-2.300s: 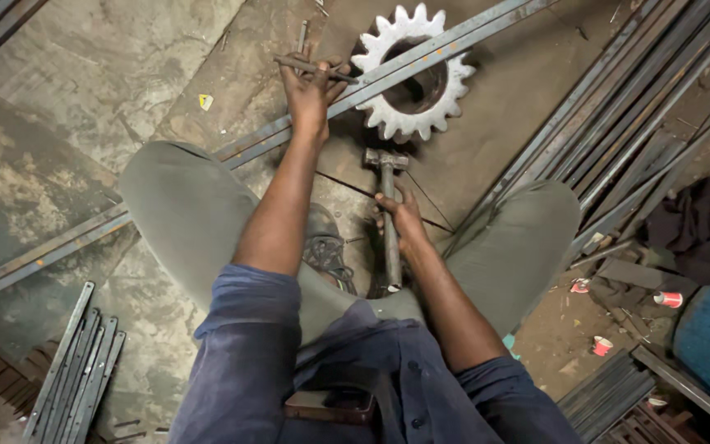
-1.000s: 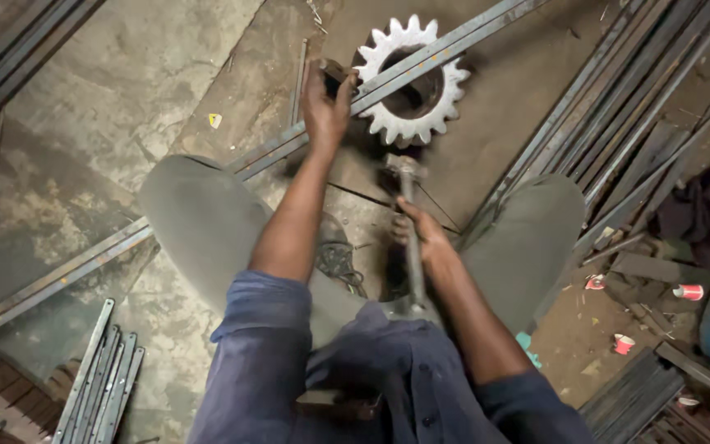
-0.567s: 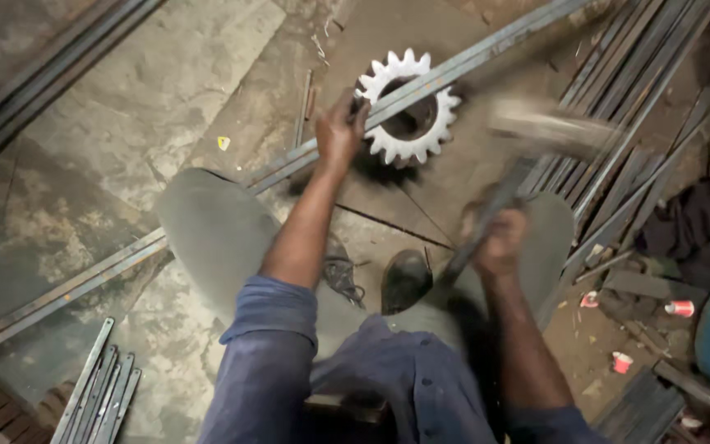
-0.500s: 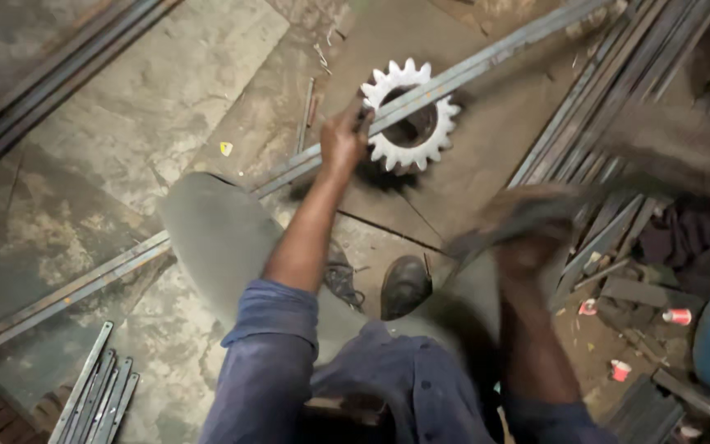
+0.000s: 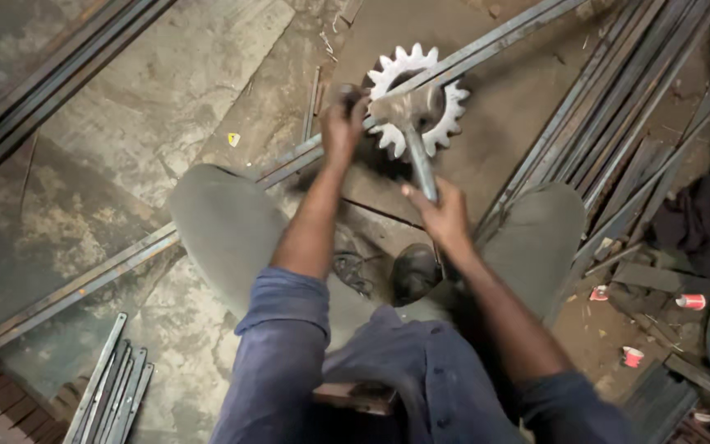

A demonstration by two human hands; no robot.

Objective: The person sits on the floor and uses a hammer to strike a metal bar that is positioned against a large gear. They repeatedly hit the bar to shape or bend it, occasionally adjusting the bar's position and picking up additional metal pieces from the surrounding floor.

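A seated person's right hand (image 5: 444, 215) grips the handle of a steel hammer (image 5: 411, 131), its head resting on a long grey metal bar (image 5: 486, 45) crossing a large toothed steel gear (image 5: 417, 99) on the concrete floor (image 5: 158, 107). The left hand (image 5: 343, 127) clamps around a small object on the bar beside the gear.

Two small red-and-white cups (image 5: 690, 302) lie on the floor at right; no labels, signs or screens.
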